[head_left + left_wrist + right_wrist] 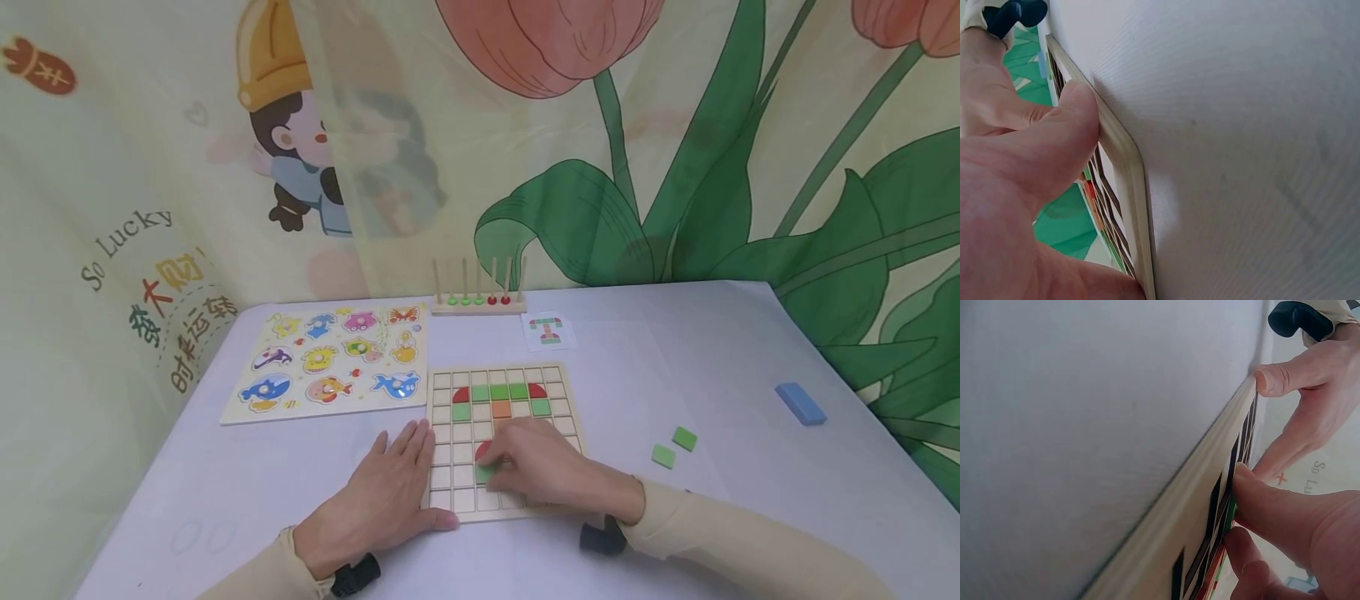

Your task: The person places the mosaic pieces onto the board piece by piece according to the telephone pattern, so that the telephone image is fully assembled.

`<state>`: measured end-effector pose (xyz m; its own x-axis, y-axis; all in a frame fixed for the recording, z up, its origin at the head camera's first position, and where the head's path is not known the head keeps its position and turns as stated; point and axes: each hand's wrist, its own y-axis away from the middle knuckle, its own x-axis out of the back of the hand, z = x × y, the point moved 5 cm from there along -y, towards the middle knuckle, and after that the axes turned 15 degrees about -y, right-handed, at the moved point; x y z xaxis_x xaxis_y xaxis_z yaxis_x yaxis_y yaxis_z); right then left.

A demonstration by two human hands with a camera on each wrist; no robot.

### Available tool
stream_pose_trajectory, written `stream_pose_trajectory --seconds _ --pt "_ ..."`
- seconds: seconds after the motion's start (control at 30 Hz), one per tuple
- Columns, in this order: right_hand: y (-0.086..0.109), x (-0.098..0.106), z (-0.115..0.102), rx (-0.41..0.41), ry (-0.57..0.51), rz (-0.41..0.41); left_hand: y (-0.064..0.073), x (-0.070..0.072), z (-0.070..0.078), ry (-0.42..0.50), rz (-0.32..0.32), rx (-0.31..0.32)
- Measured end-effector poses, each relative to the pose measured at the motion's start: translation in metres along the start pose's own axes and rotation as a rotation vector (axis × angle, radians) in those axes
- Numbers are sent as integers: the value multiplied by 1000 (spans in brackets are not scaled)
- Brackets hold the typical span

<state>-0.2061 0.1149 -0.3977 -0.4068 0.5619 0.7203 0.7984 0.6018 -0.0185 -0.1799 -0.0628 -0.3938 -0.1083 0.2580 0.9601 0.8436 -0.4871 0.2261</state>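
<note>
A wooden grid board (465, 500) lies on the table, with red, green and orange tiles set in some of its cells. My left hand (375, 492) rests along the board's left edge, fingers stretched out and thumb at the near corner. Over the lower middle cells, my right hand (547, 467) pinches a green tile (483, 475) between thumb and fingers, at a cell just below a red rounded tile (482, 450). This hand hides part of the board's right side. In the right wrist view, green shows between the thumb (1249, 481) and the fingers.
Two loose green tiles (663, 455) lie right of the board, and a blue block (800, 403) farther right. Behind the board are a pattern card (549, 332) and a peg stand with beads (480, 307). A sea-animal puzzle (300, 408) lies at the back left.
</note>
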Motion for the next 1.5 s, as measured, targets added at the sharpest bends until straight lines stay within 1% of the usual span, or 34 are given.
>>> stream_pose_trajectory --seconds 0.4,0.5,0.57,0.63,0.73,0.8,0.9,1.07,1.2,1.33,1.4,1.5 --pt "1 0 0 11 -16 -14 1 0 0 -9 5 -2" --pt "2 2 2 8 -42 -21 2 -1 0 -14 9 -8" --pt "5 5 4 -9 -73 -20 1 -1 0 -11 10 -8" --pt "9 9 8 -45 -113 -7 1 -1 0 -7 10 -10" --pt "20 19 16 -111 -150 35 1 -1 0 -2 5 -13" --pt "29 28 21 -151 -149 80 0 -1 0 2 1 -11" --pt "43 44 31 -194 -104 154 1 -1 -1 -2 -3 -9" --pt "73 70 56 -315 -16 262 1 -2 -1 2 -2 -7" --pt "98 88 75 -380 54 316 0 -2 -1 0 -3 -5" --pt "120 101 90 -442 107 370 0 -3 -1 -1 -8 -4" --pt "129 104 96 -465 113 383 0 -3 -1 1 -9 -5" --pt "140 106 104 -496 104 378 0 -3 -1 3 -9 -7"
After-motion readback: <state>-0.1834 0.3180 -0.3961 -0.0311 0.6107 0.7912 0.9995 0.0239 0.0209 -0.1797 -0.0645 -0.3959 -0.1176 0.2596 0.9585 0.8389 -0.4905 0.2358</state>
